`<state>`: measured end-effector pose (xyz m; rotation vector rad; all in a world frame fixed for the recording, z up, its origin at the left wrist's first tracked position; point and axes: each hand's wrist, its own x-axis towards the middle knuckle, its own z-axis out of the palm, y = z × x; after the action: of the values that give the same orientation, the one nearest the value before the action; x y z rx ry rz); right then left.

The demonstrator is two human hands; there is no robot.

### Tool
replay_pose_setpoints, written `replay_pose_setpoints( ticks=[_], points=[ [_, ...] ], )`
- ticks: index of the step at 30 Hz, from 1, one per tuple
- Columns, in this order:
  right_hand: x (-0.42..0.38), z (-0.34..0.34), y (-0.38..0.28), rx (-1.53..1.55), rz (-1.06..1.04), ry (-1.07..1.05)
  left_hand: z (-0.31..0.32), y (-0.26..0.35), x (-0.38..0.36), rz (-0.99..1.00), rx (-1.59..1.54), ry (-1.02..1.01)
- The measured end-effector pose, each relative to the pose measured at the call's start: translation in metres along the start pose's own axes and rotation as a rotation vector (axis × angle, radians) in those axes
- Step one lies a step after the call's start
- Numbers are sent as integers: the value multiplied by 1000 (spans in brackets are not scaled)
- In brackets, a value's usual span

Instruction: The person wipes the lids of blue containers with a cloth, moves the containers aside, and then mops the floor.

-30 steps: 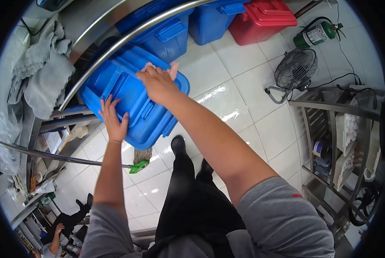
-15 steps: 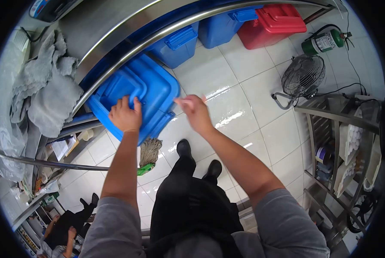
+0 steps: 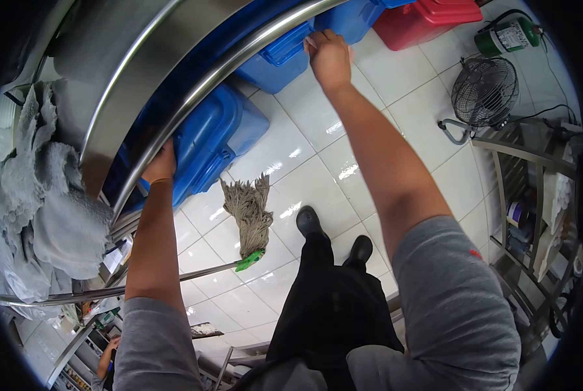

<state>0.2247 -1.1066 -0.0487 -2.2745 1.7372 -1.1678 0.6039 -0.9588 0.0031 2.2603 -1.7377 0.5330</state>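
Observation:
My left hand (image 3: 161,163) reaches to the lid of the nearest blue bin (image 3: 203,143), its fingers hidden behind the steel rail (image 3: 203,85). My right hand (image 3: 331,60) is stretched forward beside the second blue bin (image 3: 275,68), overlapping its edge in this view. Its fingers are closed around something small and pale pink, which I cannot make out. The nearest bin stands under the steel counter, its lid on top.
A string mop (image 3: 247,212) with a green clamp lies left of my boots. A red bin (image 3: 425,23), a green cylinder (image 3: 510,36) and a floor fan (image 3: 485,91) stand ahead. Grey cloths (image 3: 63,215) hang at left; a metal rack (image 3: 532,195) stands at right.
My right hand has moved forward to the second blue bin. My left hand has slid left behind the rail. The nearest bin sits farther under the counter, and more of the mop shows.

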Motion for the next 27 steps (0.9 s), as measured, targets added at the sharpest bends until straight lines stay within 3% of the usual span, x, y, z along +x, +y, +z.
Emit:
replay_pose_setpoints(
  ticks=[5,7,9,10,11,14,17,19,21,22,25,26,27],
  points=[
    [-19,21,-52,51,-43,82,8,-15,21,213,16,74],
    [-4,11,-25,52,-87,40,18,-26,31,258,73,192],
    [13,9,11,-55,-75,-88,24,-37,40,258,92,183],
    [22,-2,1,-108,112,-34,25,-41,43,258,99,173],
    [17,8,-2,-114,115,-35,28,-46,47,256,102,162],
    [-15,59,-30,93,-139,8,32,-60,60,240,115,129],
    [-18,27,-58,83,-37,-74,34,-67,64,232,123,102],
    [-18,25,-46,70,-39,-16,33,-70,63,226,128,90],
    [-25,40,-33,1190,788,352,31,-70,63,215,131,75],
    [-34,42,-29,863,956,1,31,-71,63,206,128,68],
    [-3,49,-65,1023,909,-125,29,-69,64,197,131,53],
    [11,45,-78,863,1039,-291,29,-70,63,191,129,47],
    [14,37,-88,862,1044,-296,28,-71,64,187,134,32]
  ],
)
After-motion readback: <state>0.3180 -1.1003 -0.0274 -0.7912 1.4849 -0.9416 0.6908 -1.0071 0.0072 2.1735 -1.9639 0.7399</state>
